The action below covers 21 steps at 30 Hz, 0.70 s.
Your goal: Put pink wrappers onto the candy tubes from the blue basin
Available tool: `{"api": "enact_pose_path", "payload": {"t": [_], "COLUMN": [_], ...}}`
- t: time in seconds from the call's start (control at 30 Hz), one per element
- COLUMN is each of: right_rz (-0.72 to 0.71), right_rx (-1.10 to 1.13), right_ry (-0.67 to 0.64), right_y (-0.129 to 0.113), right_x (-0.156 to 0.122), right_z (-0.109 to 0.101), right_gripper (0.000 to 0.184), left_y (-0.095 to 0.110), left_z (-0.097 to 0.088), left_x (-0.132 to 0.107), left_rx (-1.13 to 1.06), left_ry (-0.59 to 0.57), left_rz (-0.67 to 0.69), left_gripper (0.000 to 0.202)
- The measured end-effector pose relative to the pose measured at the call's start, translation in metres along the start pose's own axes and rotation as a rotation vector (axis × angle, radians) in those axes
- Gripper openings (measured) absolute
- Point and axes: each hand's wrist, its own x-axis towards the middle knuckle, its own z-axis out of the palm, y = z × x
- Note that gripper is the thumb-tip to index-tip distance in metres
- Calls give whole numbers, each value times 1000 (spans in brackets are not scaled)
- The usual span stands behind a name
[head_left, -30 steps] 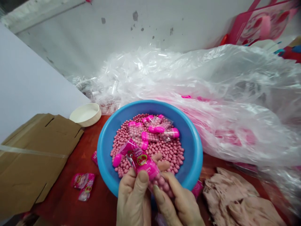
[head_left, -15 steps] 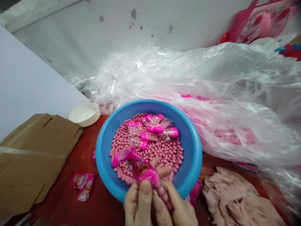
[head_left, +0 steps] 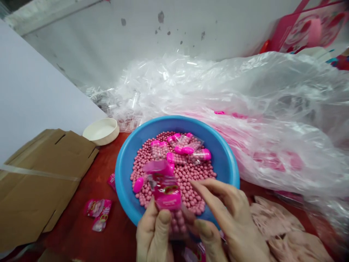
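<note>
My left hand (head_left: 154, 233) grips a clear tube of pink candy beads (head_left: 166, 193) that has a bright pink wrapper and sits just over the rim of a blue plastic bowl (head_left: 121, 193). My right hand (head_left: 231, 214) is next to the tube, its fingers spread over the bowl and holding nothing. The bowl is heaped with loose pink beads (head_left: 185, 182). Several clear pink-capped tubes (head_left: 177, 158) lie on the beads, with a loose pink cap (head_left: 138, 185) near the left side. The hands hide the bowl's near rim.
A red tabletop (head_left: 79, 233) holds pink wrappers (head_left: 98, 214), flattened cardboard (head_left: 46, 171) and a white round dish (head_left: 101, 131). Behind the bowl is a heap of clear plastic (head_left: 245, 98) with empty tubes. Beige cloth (head_left: 283, 229) lies at right; a pink printed box (head_left: 308, 29) stands beyond.
My right hand's fingers have opened and moved off the tube towards the right. The tube now stands more upright in my left hand, and the wrapper has shifted on it.
</note>
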Motion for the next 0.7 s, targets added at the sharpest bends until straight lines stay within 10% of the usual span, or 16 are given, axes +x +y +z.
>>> {"api": "enact_pose_path", "payload": {"t": [0.2, 0.37, 0.7], "right_rz": [296, 557, 825], "right_rx": [430, 578, 852], "right_ry": [-182, -74, -81], "right_y": [-8, -18, -17], "right_x": [13, -7, 10], "right_z": [12, 20, 9], "right_gripper": [17, 26, 24], "left_y": [-13, -23, -13], "left_z": [2, 7, 15], "left_x": [-6, -6, -8], "left_rx": [71, 164, 67], "left_ry": [124, 192, 146], "left_rz": [128, 285, 188], "left_gripper": [29, 37, 31]}}
